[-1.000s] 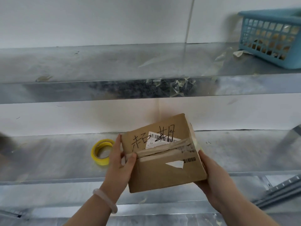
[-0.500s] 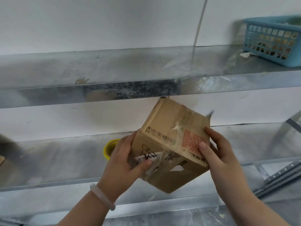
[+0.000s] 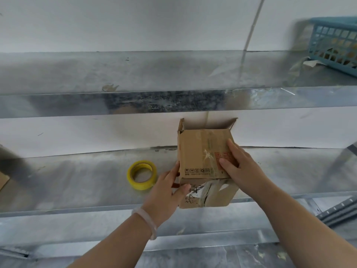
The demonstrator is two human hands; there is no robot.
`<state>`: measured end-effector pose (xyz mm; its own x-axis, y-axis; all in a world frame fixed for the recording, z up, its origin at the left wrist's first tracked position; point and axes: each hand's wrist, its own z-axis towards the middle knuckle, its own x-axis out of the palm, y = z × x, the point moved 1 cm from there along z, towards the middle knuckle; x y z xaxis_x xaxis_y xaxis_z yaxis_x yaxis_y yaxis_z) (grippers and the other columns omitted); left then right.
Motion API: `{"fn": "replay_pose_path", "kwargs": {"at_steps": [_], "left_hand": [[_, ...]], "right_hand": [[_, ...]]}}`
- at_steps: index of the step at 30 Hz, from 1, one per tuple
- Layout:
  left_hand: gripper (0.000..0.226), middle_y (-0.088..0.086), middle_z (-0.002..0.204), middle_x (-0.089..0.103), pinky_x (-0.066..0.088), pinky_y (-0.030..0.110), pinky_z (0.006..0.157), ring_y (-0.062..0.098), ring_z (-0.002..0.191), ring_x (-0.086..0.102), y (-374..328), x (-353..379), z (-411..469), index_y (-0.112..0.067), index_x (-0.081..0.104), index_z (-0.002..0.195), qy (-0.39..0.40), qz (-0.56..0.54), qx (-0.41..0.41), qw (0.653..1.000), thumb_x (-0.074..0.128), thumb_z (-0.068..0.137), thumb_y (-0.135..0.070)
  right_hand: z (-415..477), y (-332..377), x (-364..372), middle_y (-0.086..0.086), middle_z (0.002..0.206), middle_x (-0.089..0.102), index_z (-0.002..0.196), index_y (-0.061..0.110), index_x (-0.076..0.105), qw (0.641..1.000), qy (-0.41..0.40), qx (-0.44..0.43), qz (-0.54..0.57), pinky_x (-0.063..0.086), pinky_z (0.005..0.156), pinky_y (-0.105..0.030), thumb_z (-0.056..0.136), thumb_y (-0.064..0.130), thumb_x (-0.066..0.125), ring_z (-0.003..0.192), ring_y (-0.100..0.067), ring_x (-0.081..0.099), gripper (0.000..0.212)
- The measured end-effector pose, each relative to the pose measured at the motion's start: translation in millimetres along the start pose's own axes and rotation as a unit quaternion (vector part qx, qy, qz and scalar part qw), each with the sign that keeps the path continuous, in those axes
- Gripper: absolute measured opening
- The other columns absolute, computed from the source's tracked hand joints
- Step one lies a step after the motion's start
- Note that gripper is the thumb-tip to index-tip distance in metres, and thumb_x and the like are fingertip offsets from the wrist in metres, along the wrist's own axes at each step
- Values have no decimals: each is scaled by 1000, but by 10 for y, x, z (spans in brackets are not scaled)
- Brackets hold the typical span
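A small brown cardboard box point(image 3: 201, 151) with tape and labels is held over the front of the middle metal shelf point(image 3: 87, 182). It is turned so its open flaps stand up at the far side. My left hand point(image 3: 166, 194) grips its lower left corner, thumb across the taped, labelled face. My right hand point(image 3: 239, 167) holds its right side, fingers laid over the red printed code.
A yellow tape roll point(image 3: 142, 175) lies on the middle shelf just left of the box. A blue plastic basket point(image 3: 334, 43) with a paper scrap beside it stands at the right end of the upper shelf point(image 3: 135, 74). A cardboard corner point(image 3: 2, 180) shows at far left.
The box has been rotated in my hands: the handwritten, taped face turned downward toward me and the open flaps now stand at the far top. My right hand shifted onto the side panel.
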<state>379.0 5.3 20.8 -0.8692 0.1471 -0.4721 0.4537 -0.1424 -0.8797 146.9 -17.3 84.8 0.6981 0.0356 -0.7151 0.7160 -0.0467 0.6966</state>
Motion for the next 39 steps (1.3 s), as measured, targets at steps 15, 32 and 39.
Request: {"fn": "replay_pose_path", "kwargs": {"at_steps": [15,32,39], "left_hand": [[51,0,138,53,32,36,109,23,132,40,965,-611,54,-25,49,139,-79,353,-111,926,57,89,-33],[30,-17,97,56,45,25,76,6,88,54,-328,-806,-296,-23,62,101,-186,203,119,954,47,86,-44],[30,-12,98,61,51,35,76,10,91,55,-724,-787,-349,-23,63,100,-187,243,153,939,46,88,-44]], "right_hand": [[-440,14,52,7,143,52,137,27,56,919,-70,-273,-275,26,116,-52,86,66,46,141,-15,38,64],[-384,966,372,10,143,49,146,29,42,957,-14,-254,-141,29,116,-33,93,59,38,137,-10,35,61],[-353,1115,240,15,92,68,104,34,69,981,-21,-192,-22,49,77,-17,89,43,65,86,1,61,18]]}}
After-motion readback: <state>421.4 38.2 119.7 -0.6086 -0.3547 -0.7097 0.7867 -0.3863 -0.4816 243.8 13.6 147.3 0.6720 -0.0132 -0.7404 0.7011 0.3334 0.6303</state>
